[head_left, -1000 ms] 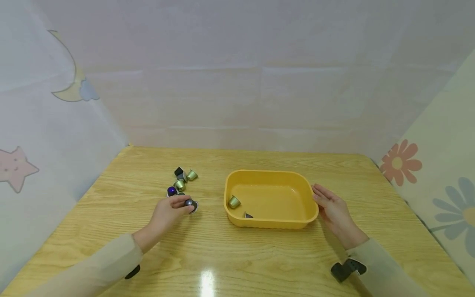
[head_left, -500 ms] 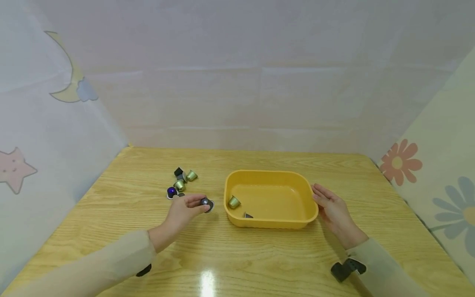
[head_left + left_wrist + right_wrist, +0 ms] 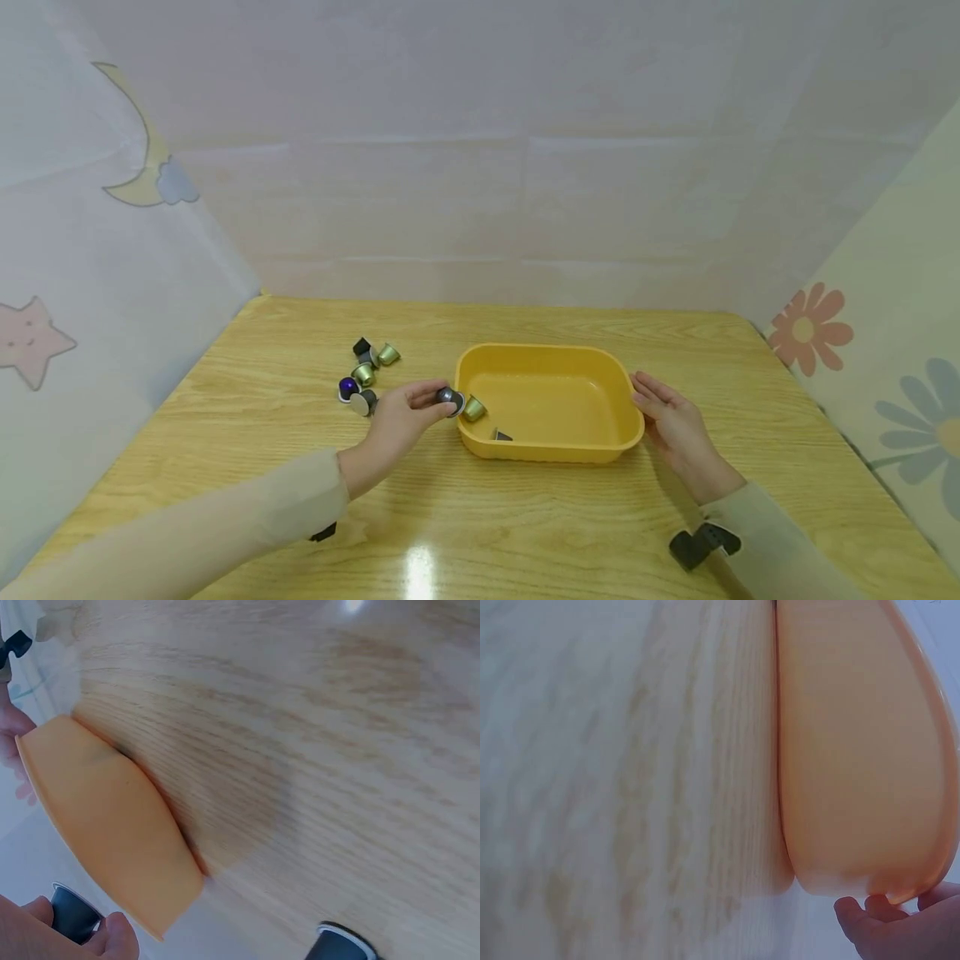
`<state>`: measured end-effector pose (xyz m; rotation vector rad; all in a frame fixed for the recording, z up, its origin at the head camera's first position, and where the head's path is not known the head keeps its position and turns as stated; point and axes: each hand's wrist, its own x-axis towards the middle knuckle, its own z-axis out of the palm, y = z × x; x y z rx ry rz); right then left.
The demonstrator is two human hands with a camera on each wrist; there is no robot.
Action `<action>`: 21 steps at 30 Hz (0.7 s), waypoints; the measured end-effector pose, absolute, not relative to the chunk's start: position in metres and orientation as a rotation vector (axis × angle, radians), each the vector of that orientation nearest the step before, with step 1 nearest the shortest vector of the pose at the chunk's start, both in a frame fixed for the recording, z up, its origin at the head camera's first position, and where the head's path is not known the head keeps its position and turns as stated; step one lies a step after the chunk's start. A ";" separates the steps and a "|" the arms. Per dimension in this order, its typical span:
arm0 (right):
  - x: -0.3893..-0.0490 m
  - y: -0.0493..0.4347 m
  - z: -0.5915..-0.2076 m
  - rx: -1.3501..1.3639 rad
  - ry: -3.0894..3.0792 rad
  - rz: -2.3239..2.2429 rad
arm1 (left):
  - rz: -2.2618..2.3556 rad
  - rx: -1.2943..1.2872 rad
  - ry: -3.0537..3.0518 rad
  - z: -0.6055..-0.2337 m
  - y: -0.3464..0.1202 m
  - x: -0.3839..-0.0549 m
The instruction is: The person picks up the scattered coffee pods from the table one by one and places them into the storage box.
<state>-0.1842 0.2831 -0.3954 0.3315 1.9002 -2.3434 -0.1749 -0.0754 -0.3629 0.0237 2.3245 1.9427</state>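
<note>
My left hand (image 3: pixel 401 429) pinches a dark coffee capsule (image 3: pixel 448 400) between thumb and fingers, at the left rim of a yellow plastic basin (image 3: pixel 551 450). The wrist view of that hand shows the same dark capsule (image 3: pixel 73 915) beside the basin's outer wall (image 3: pixel 112 817). Inside the basin, a green-gold capsule (image 3: pixel 475 408) lies at the left and a small grey capsule (image 3: pixel 502 435) near the front wall. At the basin's right end my right hand (image 3: pixel 678 429) rests its extended fingers against the outside and rim; its fingertips (image 3: pixel 847 909) show in the right wrist view.
Left of the basin lies a loose group of capsules: black (image 3: pixel 362 346), green-gold (image 3: pixel 388 354), another green-gold (image 3: pixel 363 373), blue (image 3: pixel 348 388) and a dark one with a pale lid (image 3: pixel 362 404). Patterned cloth walls (image 3: pixel 480 183) enclose the wooden table (image 3: pixel 525 525).
My left hand has carried the dark capsule rightward from the group to the basin's left rim, uncovering a pale-lidded capsule. The right hand and basin have stayed in place.
</note>
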 end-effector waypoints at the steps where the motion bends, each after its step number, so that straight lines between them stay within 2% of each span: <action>1: -0.184 0.283 -0.395 0.336 1.902 -2.343 | 1.946 0.036 2.319 -0.362 -0.073 -0.176; 21: -0.184 0.283 -0.394 0.323 1.934 -2.306 | 1.896 0.081 2.294 -0.358 -0.052 -0.182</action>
